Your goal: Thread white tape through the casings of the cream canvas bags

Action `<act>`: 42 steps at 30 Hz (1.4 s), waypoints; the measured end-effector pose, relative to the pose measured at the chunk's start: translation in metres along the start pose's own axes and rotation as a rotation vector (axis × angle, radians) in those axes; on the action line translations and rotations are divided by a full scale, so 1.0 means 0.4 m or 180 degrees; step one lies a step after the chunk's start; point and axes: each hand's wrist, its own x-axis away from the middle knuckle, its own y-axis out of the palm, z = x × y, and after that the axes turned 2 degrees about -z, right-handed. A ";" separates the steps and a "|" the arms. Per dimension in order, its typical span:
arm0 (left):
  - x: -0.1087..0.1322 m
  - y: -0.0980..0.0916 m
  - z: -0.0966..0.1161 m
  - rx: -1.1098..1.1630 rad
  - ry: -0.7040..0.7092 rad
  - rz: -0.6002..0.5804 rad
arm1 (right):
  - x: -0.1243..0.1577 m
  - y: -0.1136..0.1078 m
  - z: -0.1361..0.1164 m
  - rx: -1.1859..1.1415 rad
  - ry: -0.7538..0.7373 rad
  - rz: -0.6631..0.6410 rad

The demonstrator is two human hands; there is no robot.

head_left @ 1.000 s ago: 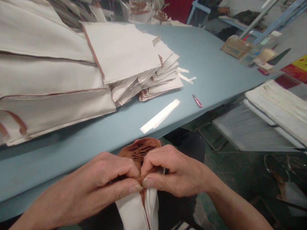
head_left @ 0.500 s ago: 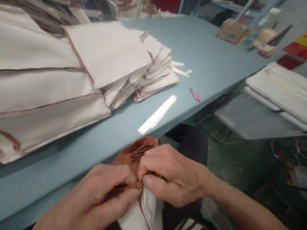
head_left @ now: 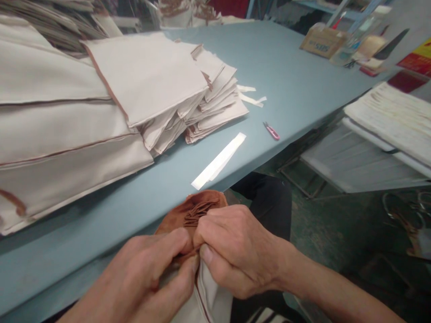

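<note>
Left hand (head_left: 144,267) and right hand (head_left: 237,249) pinch a brown-and-white cloth piece (head_left: 218,291) at its brown edge, fingertips close together; dark pleats (head_left: 198,211) just beyond the fingers; table (head_left: 283,85) alongside, blue; on it, white strip (head_left: 218,160) near the close edge, pink snips (head_left: 271,131) to its right, big pile (head_left: 148,80) of brown-trimmed white pieces at left, box (head_left: 323,41) at far right; dark-trousered leg (head_left: 271,202) beside the table edge.

Cloth piece (head_left: 215,291) before the table (head_left: 276,76)
</note>
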 end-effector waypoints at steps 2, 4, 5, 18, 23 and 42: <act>-0.007 0.016 0.000 -0.0204 0.0096 -0.0031 | 0.000 0.006 0.006 -0.0014 0.0052 -0.0033; -0.017 0.029 0.000 -0.0335 0.0192 0.0046 | 0.000 0.015 0.012 -0.0181 0.0117 -0.0006; -0.020 0.034 0.000 -0.0338 0.0266 0.0110 | 0.000 0.020 0.015 -0.0342 0.0141 0.0038; 0.027 0.146 -0.050 0.2187 -0.0604 0.0819 | 0.007 0.123 0.007 -0.2634 0.1081 0.0694; 0.040 0.172 -0.058 0.2984 -0.0975 0.1030 | 0.011 0.160 0.007 -0.2857 0.1339 0.0817; 0.053 0.091 -0.091 0.1764 -0.0389 0.0117 | 0.016 0.087 0.041 -0.3111 0.1248 -0.0240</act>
